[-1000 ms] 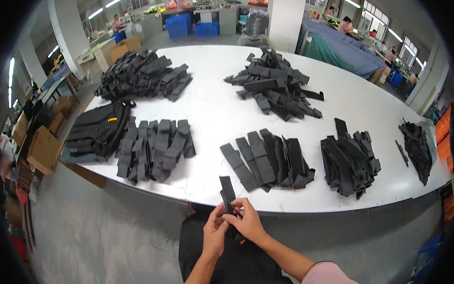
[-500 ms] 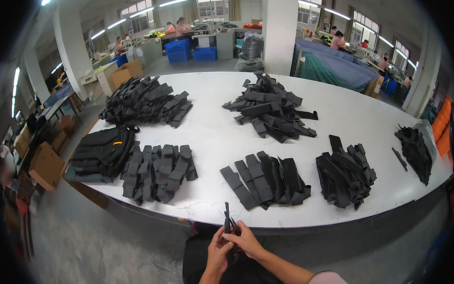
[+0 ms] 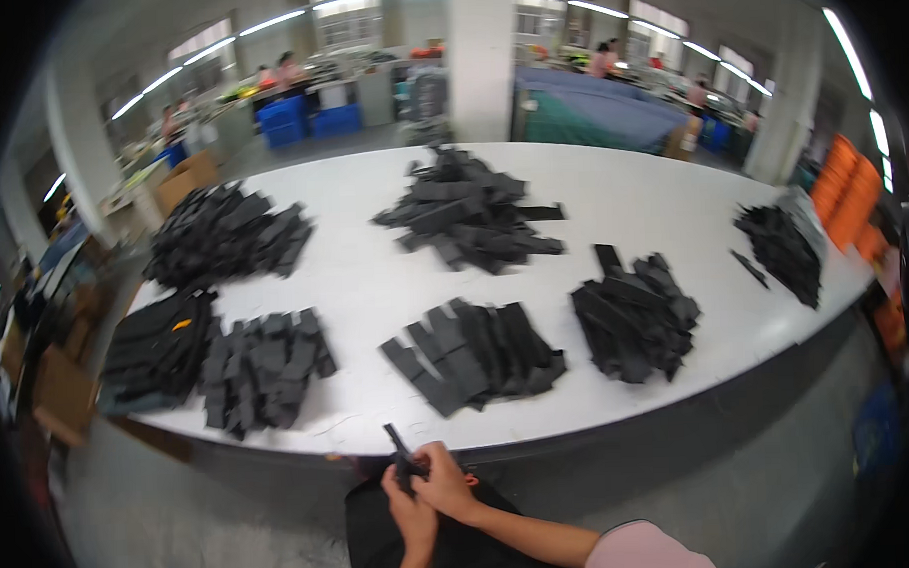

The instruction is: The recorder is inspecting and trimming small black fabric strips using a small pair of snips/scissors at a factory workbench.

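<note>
Close to my body, below the table's near edge, both my hands are together. A narrow dark fabric strip point(image 3: 394, 438) sticks up out of my left hand point(image 3: 406, 498), whose fingers are closed round its lower part. My right hand point(image 3: 443, 477) is closed against the left one, over the strip's lower end. A small orange piece point(image 3: 471, 480) shows at the right hand's outer edge; blur hides what it belongs to. Nearest on the white table point(image 3: 358, 388) lies a fanned row of dark fabric strips point(image 3: 477, 353).
More strips lie in a near-left bundle point(image 3: 267, 371), a right bundle point(image 3: 636, 318), a far-left heap point(image 3: 227, 232) and a far-middle heap point(image 3: 462, 209). A black backpack point(image 3: 161, 344) rests at the left end. Thin dark pieces point(image 3: 779, 253) lie far right, by orange rolls point(image 3: 847, 190).
The view has swung right, so the table's things sit farther left in it. My hands stay together; the strip now leans left, and the orange piece has come into sight.
</note>
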